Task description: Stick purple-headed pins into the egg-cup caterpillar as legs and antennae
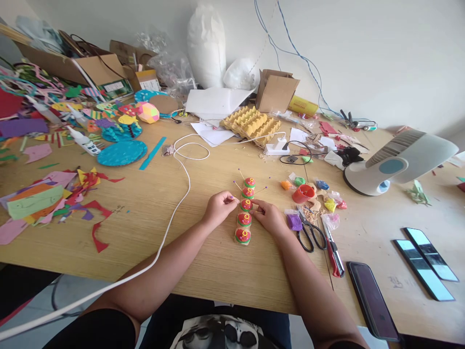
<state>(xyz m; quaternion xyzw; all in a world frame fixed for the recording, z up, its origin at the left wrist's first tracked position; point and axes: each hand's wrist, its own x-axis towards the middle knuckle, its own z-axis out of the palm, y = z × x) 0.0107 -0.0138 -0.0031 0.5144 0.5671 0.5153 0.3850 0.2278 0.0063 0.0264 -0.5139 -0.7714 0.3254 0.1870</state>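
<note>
A strip of egg-carton cups [244,220] lies lengthwise in front of me, its bumps topped with red and green clay and small yellow rings. Thin sticks with purple tips poke out from both sides at its far end. On the left, my left hand [220,209] pinches a thin stick with a purple tip [231,198], its end close to the middle bump. Against the opposite side, my right hand [269,215] has its fingers curled and touching the strip. Its fingertips are partly hidden.
Right of the strip lie scissors [311,232], a red utility knife [334,254], clay packets and a red tape roll [303,193]. Phones and a white fan [395,162] stand further right. A white cable [174,208] crosses over my left arm. Paper scraps [39,198] cover the left.
</note>
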